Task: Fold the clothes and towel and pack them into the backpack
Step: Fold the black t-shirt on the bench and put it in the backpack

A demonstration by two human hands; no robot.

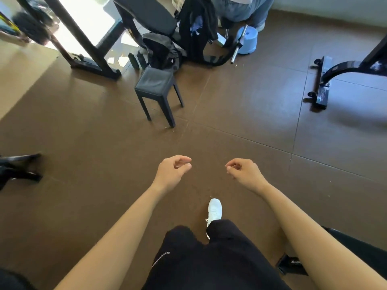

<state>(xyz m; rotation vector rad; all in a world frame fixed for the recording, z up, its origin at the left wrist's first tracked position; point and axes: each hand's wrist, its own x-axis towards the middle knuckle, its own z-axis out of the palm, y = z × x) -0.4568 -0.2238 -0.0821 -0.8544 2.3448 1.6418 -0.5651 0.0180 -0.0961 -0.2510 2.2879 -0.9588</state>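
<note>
Head view, my hands: left hand and right hand held out over the brown floor, fingers loosely curled, holding nothing.
Backpack: far ahead, slumped behind the black stool.
Clothes: black garment hanging by the bench.

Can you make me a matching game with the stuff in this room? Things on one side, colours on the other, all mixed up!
Things:
1. Small square padded stool
2. Round plastic tub by the metal bar
3. Laced sneaker on the person's foot
4. Rubber tile floor

Colours:
A. White
B. Brown
C. Black
D. Light blue

Pairs: 1-C, 2-D, 3-A, 4-B
</note>
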